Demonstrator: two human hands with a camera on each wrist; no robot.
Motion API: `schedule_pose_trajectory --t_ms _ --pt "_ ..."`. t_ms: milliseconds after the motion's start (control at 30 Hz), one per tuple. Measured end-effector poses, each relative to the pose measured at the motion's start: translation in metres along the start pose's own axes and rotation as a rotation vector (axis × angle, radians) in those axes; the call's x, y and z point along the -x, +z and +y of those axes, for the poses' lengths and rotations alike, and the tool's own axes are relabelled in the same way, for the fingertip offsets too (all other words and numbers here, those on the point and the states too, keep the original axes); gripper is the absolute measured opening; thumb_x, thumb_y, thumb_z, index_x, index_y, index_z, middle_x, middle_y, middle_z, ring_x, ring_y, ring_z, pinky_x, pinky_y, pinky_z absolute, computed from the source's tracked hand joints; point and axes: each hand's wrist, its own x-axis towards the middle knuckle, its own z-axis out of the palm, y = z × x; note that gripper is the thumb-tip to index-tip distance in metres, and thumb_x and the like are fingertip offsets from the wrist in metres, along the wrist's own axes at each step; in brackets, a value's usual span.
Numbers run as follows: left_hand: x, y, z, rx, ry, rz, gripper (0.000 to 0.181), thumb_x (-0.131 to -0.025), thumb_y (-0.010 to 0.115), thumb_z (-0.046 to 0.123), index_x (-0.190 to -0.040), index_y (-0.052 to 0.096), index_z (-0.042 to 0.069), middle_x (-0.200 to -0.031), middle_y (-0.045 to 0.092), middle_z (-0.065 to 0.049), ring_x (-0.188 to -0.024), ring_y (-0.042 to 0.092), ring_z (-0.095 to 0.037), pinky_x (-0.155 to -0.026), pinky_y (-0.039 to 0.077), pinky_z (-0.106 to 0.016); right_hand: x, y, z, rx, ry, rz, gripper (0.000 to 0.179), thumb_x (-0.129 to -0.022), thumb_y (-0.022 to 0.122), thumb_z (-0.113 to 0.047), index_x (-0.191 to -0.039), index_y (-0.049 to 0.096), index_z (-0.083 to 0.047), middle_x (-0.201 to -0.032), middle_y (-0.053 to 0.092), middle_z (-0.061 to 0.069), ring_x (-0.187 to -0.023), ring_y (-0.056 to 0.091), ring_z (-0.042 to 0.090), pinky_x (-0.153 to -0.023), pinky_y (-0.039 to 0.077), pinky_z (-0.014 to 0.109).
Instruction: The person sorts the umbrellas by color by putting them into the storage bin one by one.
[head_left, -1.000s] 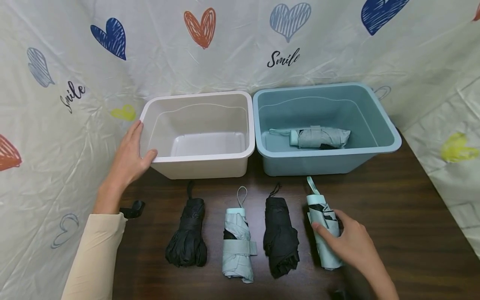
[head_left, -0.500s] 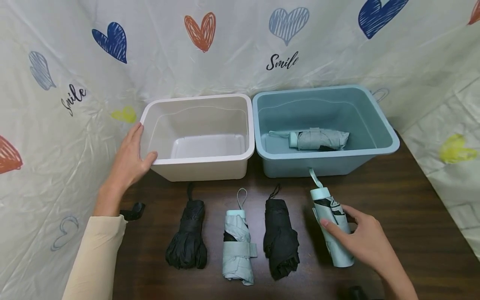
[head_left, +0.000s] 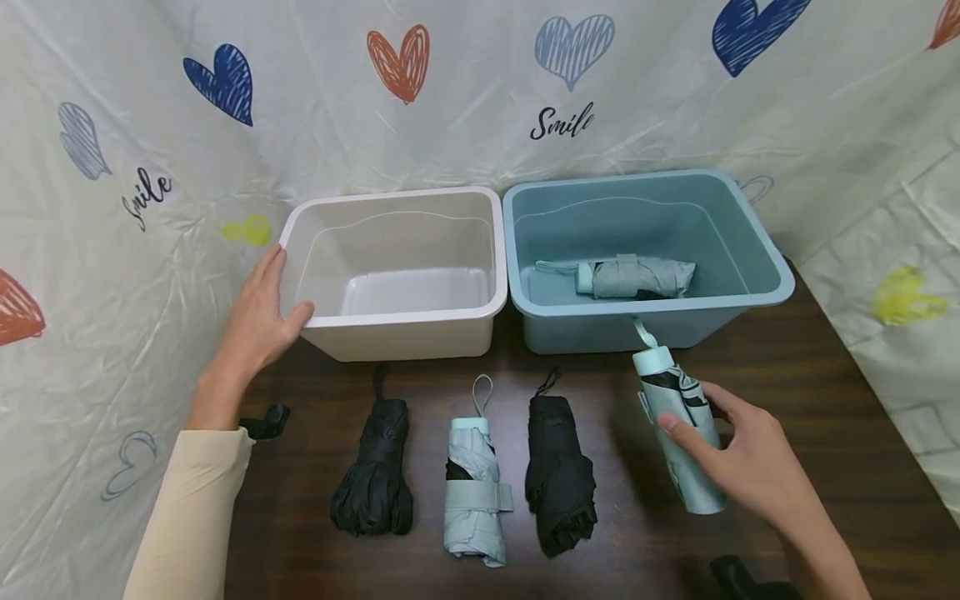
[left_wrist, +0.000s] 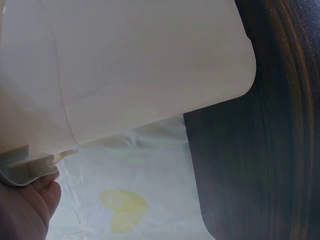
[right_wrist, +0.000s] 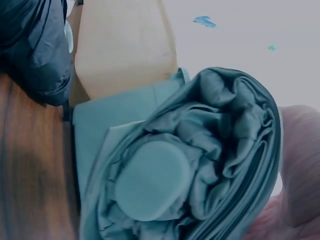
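Observation:
My right hand (head_left: 750,450) grips a folded light-blue umbrella (head_left: 678,425), lifted above the table with its strap end tilted toward the blue bin. The right wrist view shows this umbrella's (right_wrist: 152,180) round end and bunched cloth close up. My left hand (head_left: 258,312) holds the left rim of a white bin (head_left: 397,337), thumb at the front corner. In the left wrist view, fingers (left_wrist: 47,195) curl at the rim. A black umbrella (head_left: 372,471), a light-blue umbrella (head_left: 474,492) and another black umbrella (head_left: 560,479) lie in a row on the table.
The blue bin (head_left: 600,329) stands right of the white one, with a light-blue umbrella (head_left: 637,277) lying inside. Both bins stand at the back of the dark wooden table (head_left: 300,550), against a white cloth (head_left: 465,92) printed with hearts.
My right hand has lifted the light-blue umbrella off the table and moved it right and toward the blue bin. The left hand has stayed on the white bin.

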Motion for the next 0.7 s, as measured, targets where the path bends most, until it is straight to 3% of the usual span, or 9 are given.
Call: schedule_pose_trajectory --t_ms 167,300,533,700 --pt "0.002 0.001 0.000 0.009 0.012 0.018 0.089 -0.095 0.060 0.028 -0.167 0.018 -0.003 -0.176 0.018 -0.025 -0.160 0.023 -0.051 -0.127 0.023 -0.070 -0.003 -0.007 -0.007 0.002 -0.075 0.077 0.064 -0.097 0.075 -0.034 -0.145 0.056 0.003 -0.121 0.071 0.032 -0.087 0.075 0.032 -0.059 0.053 0.023" --pt "0.002 0.000 0.000 0.011 0.013 0.021 0.088 -0.095 0.058 0.029 -0.168 0.018 -0.002 -0.176 0.018 -0.023 -0.160 0.024 -0.050 -0.126 0.023 -0.070 -0.010 -0.015 -0.010 0.000 -0.107 0.094 0.064 -0.097 0.074 -0.033 -0.146 0.055 0.004 -0.123 0.069 0.034 -0.087 0.075 0.034 -0.058 0.053 0.023" --pt "0.000 -0.001 0.002 0.009 0.007 0.005 0.090 -0.094 0.060 0.029 -0.168 0.018 -0.001 -0.177 0.017 -0.022 -0.161 0.023 -0.049 -0.127 0.023 -0.070 -0.023 -0.032 -0.014 0.008 -0.154 0.115 0.060 -0.097 0.074 -0.031 -0.145 0.057 0.001 -0.116 0.071 0.032 -0.075 0.069 0.003 -0.055 0.053 0.025" --pt "0.000 -0.001 0.002 0.013 0.002 -0.003 0.091 -0.094 0.060 0.029 -0.168 0.016 -0.001 -0.178 0.015 -0.021 -0.161 0.022 -0.049 -0.127 0.023 -0.070 -0.032 -0.045 -0.019 0.003 -0.192 0.118 0.054 -0.098 0.073 -0.029 -0.143 0.059 -0.002 -0.112 0.072 0.029 -0.072 0.065 -0.007 -0.054 0.053 0.024"
